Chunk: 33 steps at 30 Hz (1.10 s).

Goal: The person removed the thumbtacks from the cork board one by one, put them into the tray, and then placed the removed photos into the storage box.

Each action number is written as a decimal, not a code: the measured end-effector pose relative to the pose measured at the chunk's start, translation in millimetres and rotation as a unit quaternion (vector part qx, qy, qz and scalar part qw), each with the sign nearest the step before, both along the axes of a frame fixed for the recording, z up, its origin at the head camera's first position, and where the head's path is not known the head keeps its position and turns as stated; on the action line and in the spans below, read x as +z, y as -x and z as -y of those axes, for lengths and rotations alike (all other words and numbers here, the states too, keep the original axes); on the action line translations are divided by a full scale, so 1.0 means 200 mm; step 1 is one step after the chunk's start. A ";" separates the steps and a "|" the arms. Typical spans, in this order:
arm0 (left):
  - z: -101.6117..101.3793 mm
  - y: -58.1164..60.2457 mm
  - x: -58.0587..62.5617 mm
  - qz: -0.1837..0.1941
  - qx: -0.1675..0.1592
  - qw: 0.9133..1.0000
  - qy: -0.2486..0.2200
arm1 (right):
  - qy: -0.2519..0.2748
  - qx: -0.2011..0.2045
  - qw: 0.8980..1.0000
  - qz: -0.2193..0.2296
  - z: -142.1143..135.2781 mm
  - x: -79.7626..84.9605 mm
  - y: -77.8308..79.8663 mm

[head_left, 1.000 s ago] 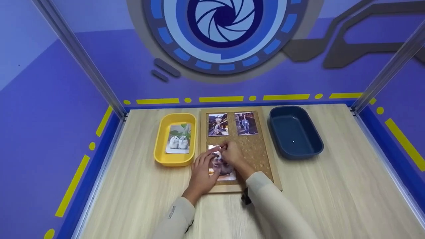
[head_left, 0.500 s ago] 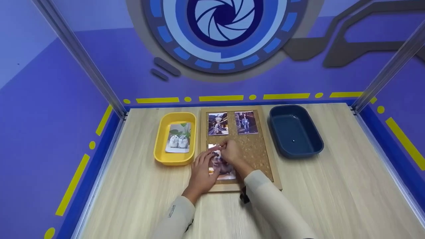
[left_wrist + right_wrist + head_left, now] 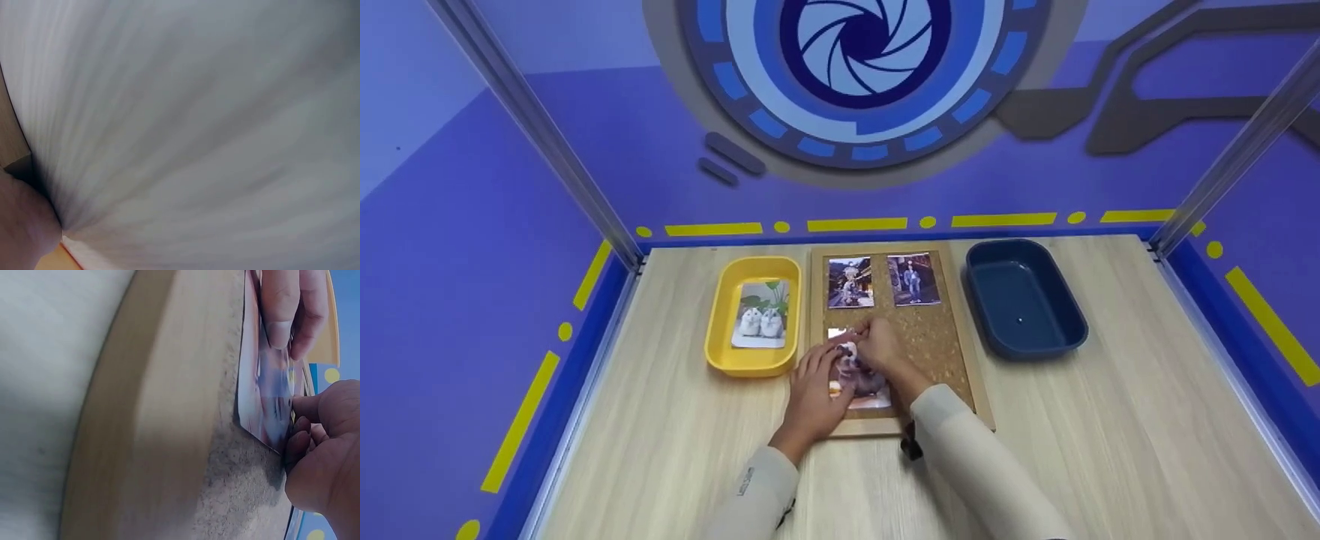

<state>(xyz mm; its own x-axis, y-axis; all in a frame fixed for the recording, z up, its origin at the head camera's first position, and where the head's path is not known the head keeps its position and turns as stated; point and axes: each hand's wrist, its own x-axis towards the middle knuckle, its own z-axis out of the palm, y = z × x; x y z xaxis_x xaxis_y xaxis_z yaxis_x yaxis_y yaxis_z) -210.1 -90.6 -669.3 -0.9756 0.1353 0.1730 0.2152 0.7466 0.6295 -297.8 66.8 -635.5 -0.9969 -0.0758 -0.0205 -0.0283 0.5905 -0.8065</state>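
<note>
A photo of an animal [image 3: 864, 386] lies on the lower left of the corkboard [image 3: 941, 345]. My left hand [image 3: 817, 390] rests over its left side with fingers stretched toward the upper edge; in the right wrist view its fingers [image 3: 279, 304] touch the print. My right hand [image 3: 885, 349] bears on the photo near its top, fingers curled. In the right wrist view, the right hand [image 3: 329, 453] has its fingertips close against the photo [image 3: 264, 402]; whether they pinch something small is hidden. The left wrist view shows mostly blurred pale surface and part of the left hand [image 3: 25, 225].
Two photos of people, one left [image 3: 851, 283] and one right [image 3: 913, 280], sit along the board's top. A yellow tray [image 3: 750, 369] with a photo of two hamsters [image 3: 762, 319] stands left. A dark blue tray [image 3: 1027, 315] stands right. Walls enclose the wooden table [image 3: 1125, 420].
Both hands stay in nearly the same place on the photo. The head view shifts only slightly.
</note>
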 end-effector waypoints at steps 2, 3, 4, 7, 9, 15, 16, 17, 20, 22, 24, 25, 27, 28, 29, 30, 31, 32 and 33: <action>0.00 0.00 0.00 -0.002 0.000 1.000 0.002 | 0.003 0.005 1.000 0.001 0.00 0.00 0.00; 0.00 0.00 0.00 -0.002 0.000 1.000 0.003 | 0.008 0.008 1.000 -0.002 0.00 0.01 0.00; 0.00 0.00 0.00 -0.003 0.000 1.000 0.002 | 0.010 0.010 1.000 -0.004 0.00 0.01 0.00; 0.00 0.01 -0.01 -0.009 0.000 1.000 -0.001 | 0.019 0.018 1.000 0.000 0.00 0.02 0.00; 0.00 0.01 -0.01 -0.008 0.001 1.000 0.000 | 0.021 0.022 1.000 0.002 0.00 0.02 0.00; 0.00 0.00 -0.01 -0.002 0.002 1.000 0.003 | 0.020 0.027 0.999 -0.001 -0.02 0.01 -0.02; 0.00 0.00 -0.01 -0.002 0.002 1.000 0.001 | 0.022 0.027 0.999 0.001 -0.02 0.01 -0.02; 0.00 0.00 -0.01 0.002 0.001 1.000 0.000 | 0.026 0.027 0.999 0.004 -0.03 0.00 -0.02; 0.00 0.00 0.00 0.009 -0.002 1.000 -0.002 | 0.044 0.027 0.999 0.011 -0.04 -0.01 -0.02; 0.00 0.00 0.00 0.011 -0.003 1.000 -0.001 | 0.060 0.027 0.998 0.017 -0.05 -0.01 -0.02; 0.00 0.00 0.01 0.010 -0.003 1.000 0.000 | 0.073 0.027 0.997 0.019 -0.05 -0.01 -0.01; 0.00 0.00 0.01 0.008 -0.003 1.000 0.000 | 0.077 0.028 0.996 0.019 -0.05 -0.01 -0.01; 0.01 0.00 0.01 0.009 -0.001 1.000 0.002 | 0.084 0.034 0.996 0.021 -0.05 -0.01 -0.01; 0.01 0.00 0.01 0.008 0.000 1.000 0.002 | 0.086 0.036 0.995 0.022 -0.05 -0.01 -0.01; 0.01 0.00 0.01 0.009 0.000 1.000 0.001 | 0.087 0.038 0.995 0.023 -0.05 -0.02 -0.01; 0.01 0.00 0.01 0.010 0.000 1.000 0.003 | 0.089 0.038 0.995 0.024 -0.05 -0.02 -0.02; 0.01 0.00 0.01 0.011 -0.001 1.000 0.003 | 0.090 0.038 0.995 0.025 -0.05 -0.02 -0.02; 0.01 0.00 0.01 0.009 -0.002 1.000 0.004 | 0.092 0.037 0.995 0.027 -0.06 -0.02 -0.02; 0.01 0.00 0.00 0.010 -0.003 1.000 0.005 | 0.094 0.036 0.995 0.027 -0.06 -0.02 -0.02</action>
